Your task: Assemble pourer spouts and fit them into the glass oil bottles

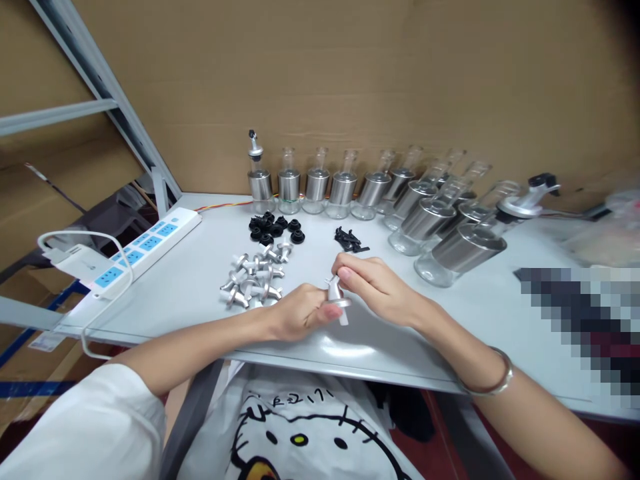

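Near the table's front edge my left hand (303, 312) is closed around a silver bottle pourer (335, 291), its thumb against the flange and a pale tube pointing down. My right hand (374, 285) pinches at the pourer's upper tip; what lies between those fingertips is hidden. Left of my hands is a heap of silver pourers (253, 277). Behind it sit black rubber stoppers (273, 229) in a loose pile. Small black flip pieces (350, 239) lie just beyond my right hand.
Glass bottles with steel sleeves (344, 190) line the back and right of the table (185, 280). A bottle at each end carries a fitted pourer (525, 200). At the left lies a power strip (145, 250) with a plugged-in white cable. Cardboard (310, 73) stands behind.
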Tool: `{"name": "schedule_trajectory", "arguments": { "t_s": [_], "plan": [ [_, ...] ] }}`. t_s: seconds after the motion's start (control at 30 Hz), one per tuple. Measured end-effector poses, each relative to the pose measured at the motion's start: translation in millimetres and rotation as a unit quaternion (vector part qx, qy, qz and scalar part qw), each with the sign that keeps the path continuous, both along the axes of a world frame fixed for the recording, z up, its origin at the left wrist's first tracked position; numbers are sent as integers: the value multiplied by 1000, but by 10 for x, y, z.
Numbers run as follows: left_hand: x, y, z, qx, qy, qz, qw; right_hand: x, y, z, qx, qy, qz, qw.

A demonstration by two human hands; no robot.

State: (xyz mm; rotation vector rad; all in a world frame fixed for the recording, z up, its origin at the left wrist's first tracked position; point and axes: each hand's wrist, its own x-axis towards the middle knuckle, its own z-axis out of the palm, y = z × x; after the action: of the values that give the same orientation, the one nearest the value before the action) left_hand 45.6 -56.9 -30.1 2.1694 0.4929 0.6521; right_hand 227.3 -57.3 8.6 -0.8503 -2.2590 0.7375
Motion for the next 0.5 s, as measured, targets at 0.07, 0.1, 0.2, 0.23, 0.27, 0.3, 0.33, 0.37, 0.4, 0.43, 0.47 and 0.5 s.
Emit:
{"name": "schedule_trajectory", "arguments": {
  "t_s": [0.07, 0.1, 0.2, 0.23, 0.27, 0.3, 0.33, 0.37, 0.4, 0.43, 0.47, 0.5],
  "plan": [
    [3, -8, 17, 1, 8, 14, 1000, 2, -1, 0, -24, 2, 0, 1000],
    [2, -11, 33, -1, 12, 20, 1000, 5, -2, -2, -36, 11, -1, 999],
    [-25, -7, 127, -7, 22, 32, 999, 19, -6, -7, -80, 76, -11, 994],
    [-46, 5, 176, -3, 27, 32, 999, 23, -6, -9, -98, 104, -19, 990],
    [-74, 26, 234, 5, 30, 31, 999, 27, -4, -11, -113, 135, -29, 984],
    [-110, 58, 297, 16, 33, 32, 999, 30, 1, -13, -126, 166, -42, 977],
    [-156, 105, 364, 29, 31, 38, 998, 32, 10, -16, -139, 199, -54, 969],
    [-212, 169, 428, 41, 25, 58, 997, 34, 23, -18, -155, 232, -62, 958],
    [-281, 252, 484, 51, 22, 96, 994, 35, 39, -20, -175, 265, -66, 946],
    [-362, 355, 526, 62, 9, 154, 986, 36, 57, -20, -200, 292, -64, 933],
    [-455, 473, 549, 73, 20, 218, 973, 36, 75, -19, -225, 316, -60, 920],
    [-558, 603, 548, 102, 38, 276, 955, 35, 91, -15, -247, 336, -57, 907]
  ]
}}
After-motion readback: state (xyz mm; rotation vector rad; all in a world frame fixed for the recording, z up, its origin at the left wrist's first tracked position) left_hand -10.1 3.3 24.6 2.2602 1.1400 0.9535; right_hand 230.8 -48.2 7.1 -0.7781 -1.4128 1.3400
